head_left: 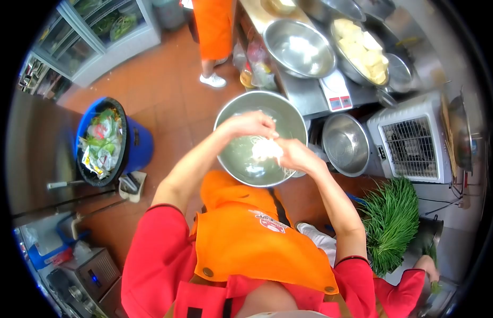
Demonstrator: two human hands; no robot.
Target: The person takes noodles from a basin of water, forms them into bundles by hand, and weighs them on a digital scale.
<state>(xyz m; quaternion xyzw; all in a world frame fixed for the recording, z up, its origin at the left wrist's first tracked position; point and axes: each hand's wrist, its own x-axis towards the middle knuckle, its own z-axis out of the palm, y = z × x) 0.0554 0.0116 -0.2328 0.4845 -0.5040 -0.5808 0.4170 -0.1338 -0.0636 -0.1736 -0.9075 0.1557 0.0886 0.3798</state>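
Below my hands is a wide steel bowl (228, 156) with water in it. My right hand (298, 155) is closed around a bunch of thin white strands (265, 150), which looks like enoki mushrooms, though the blur hides the exact kind. A few strands hang below that hand near the bowl's right side. My left hand (254, 124) is over the bowl just above the bunch, fingers pinched together. Its fingertips nearly meet the right hand, and what they pinch, if anything, is too small to make out.
A blue waste bin (140, 143) stands on the left. At right are an empty steel basin (346, 146), a white cooler unit (410, 140) and green chives (392, 228). A digital scale (336, 90) lies on the counter. Ahead stands a person in an orange apron (214, 29); another's hand (428, 266) shows lower right.
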